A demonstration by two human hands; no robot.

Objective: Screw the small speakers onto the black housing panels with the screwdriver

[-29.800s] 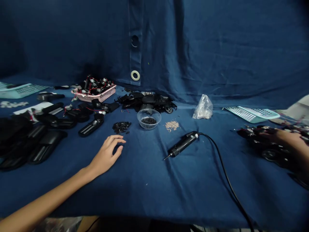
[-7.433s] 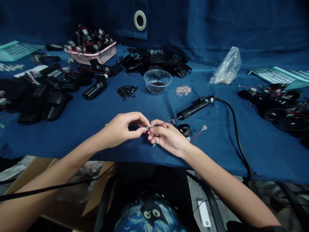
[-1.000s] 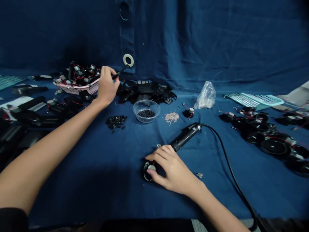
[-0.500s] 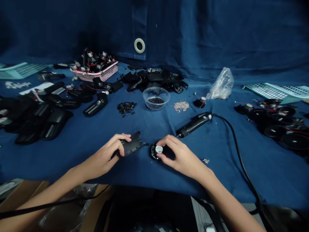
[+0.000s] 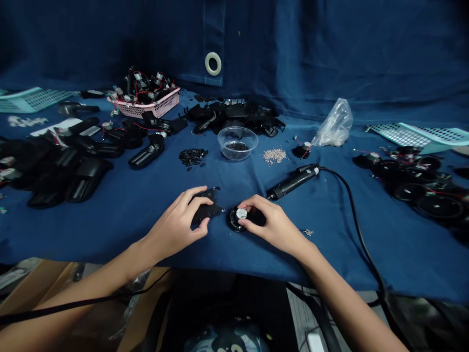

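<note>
Fingers of the left hand (image 5: 179, 226) clamped on a flat black plastic plate (image 5: 205, 209) at frame centre, right hand (image 5: 271, 226) pinching a round black speaker (image 5: 238, 218) beside it, both pressed to the blue cloth (image 5: 146, 205) seemingly for steadiness, electric screwdriver (image 5: 293, 181) just beyond.

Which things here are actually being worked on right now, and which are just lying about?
In hand:
left hand on flat black plastic part
right hand on round black speaker

Lying about:
electric screwdriver
clear bowl
pink basket
plastic bag
loose screws
</note>
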